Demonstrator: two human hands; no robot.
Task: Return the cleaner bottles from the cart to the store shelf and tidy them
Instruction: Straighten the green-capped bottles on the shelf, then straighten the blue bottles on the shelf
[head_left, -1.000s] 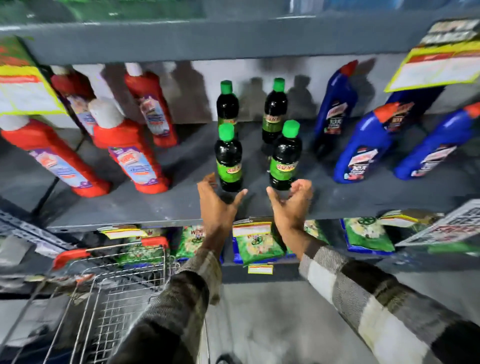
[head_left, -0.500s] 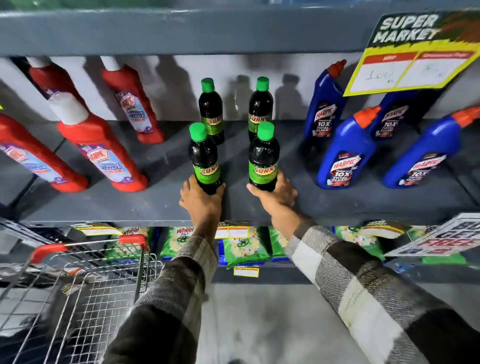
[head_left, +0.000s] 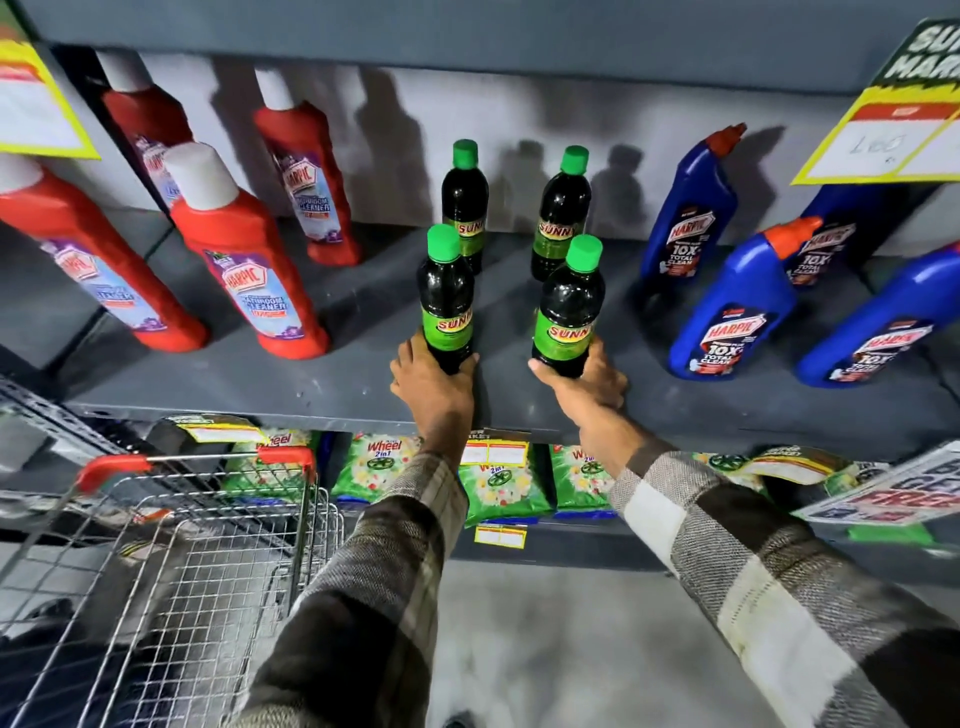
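Front bottles: Two dark Sunny cleaner bottles stand on the grey shelf (head_left: 218, 387), the left front bottle (head_left: 447, 306) and the right front bottle (head_left: 567, 317), green caps up, long axes vertical, labels facing the camera; the right one leans slightly to the right.
Left hand: The left hand (head_left: 432, 382) is wrapped around the base of the left front bottle, fingers closed on it.
Right hand: The right hand (head_left: 584, 384) clasps the base of the right front bottle, thumb on its left side, fingers curled behind.
Back row: Two more Sunny bottles, the left rear bottle (head_left: 465, 202) and the right rear bottle (head_left: 561, 210), stand upright near the back wall, directly behind the front pair.
Neighbours: Red Harpic bathroom cleaner bottles (head_left: 249, 260) stand to the left; blue Harpic bottles (head_left: 727, 306) to the right.
Below: Green Wheel detergent packets (head_left: 498, 483) line the lower shelf.
Cart: A wire shopping cart (head_left: 171, 571) with red handle grips stands at lower left.
Tags: A yellow price card (head_left: 883, 140) hangs at upper right.
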